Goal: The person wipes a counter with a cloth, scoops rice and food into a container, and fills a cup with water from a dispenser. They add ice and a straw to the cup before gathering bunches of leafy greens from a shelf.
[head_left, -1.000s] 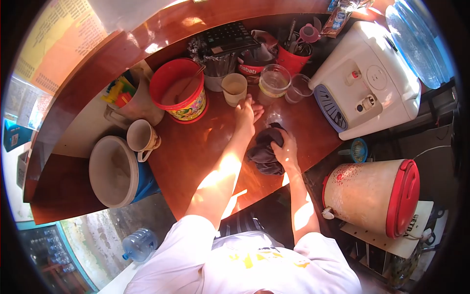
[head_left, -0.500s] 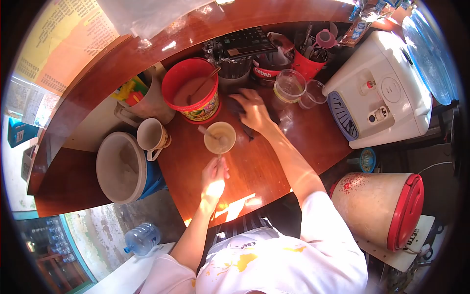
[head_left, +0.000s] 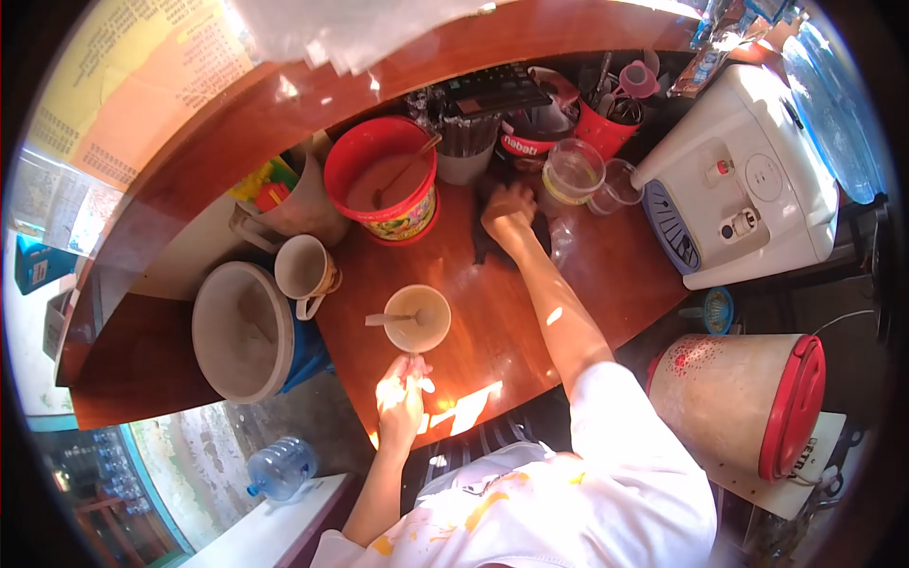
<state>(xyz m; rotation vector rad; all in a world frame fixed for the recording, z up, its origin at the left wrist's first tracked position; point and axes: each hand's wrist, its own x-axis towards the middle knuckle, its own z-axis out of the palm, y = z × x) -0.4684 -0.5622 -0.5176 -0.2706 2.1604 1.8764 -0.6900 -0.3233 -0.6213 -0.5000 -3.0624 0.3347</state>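
My left hand (head_left: pixel 402 396) is closed on the handle of a pale cup (head_left: pixel 437 333) near the front of the wooden table. A spoon (head_left: pixel 386 320) leans in the cup, its end sticking out over the left rim. Farther back, my right hand (head_left: pixel 509 214) presses on a dark cloth (head_left: pixel 489 244) lying on the tabletop. Its fingers are blurred but appear bunched on the cloth. To the left of that hand stands a red bucket (head_left: pixel 407 225) of brownish liquid with a stirring stick (head_left: pixel 405 172) in it.
Clear plastic tubs (head_left: pixel 571 180) and a white water dispenser (head_left: pixel 724 180) stand on the right. A large mug (head_left: pixel 304 268) and a wide blue-sided bucket (head_left: pixel 237 327) are at the left. Below right sits a red-lidded container (head_left: pixel 724 398). The table's front edge (head_left: pixel 530 399) is near my body.
The cup has come closer to my body in my left hand, and its spoon now points left. My right hand and the cloth have shifted right. The view has shifted slightly.
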